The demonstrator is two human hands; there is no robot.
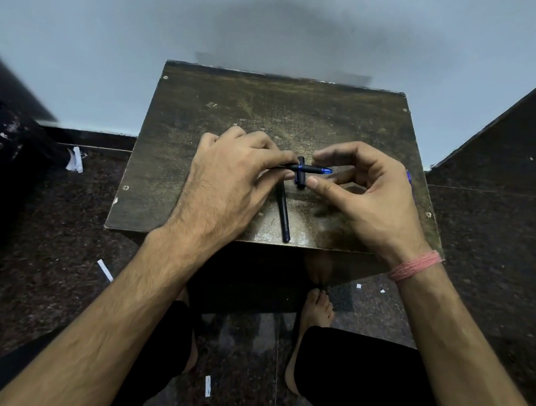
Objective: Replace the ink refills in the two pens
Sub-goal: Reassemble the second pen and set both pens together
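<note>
My left hand (230, 175) grips a black pen (310, 169) and holds it level just above the small table (235, 105); its blue tip end (326, 171) points right. A short black cap-like piece (300, 176) stands crosswise against this pen, and my right hand (371, 197) pinches it between thumb and forefinger. A second black pen barrel (283, 213) lies on the table below my hands, reaching toward the near edge. Something small and purple (408, 176) peeks out behind my right hand; most of it is hidden.
The worn table stands against a pale wall (272, 28). My bare feet (316, 304) are on the dark stone floor under its near edge. Paper scraps (74, 159) lie on the floor at left. Dark furniture (519, 131) flanks the table on the right.
</note>
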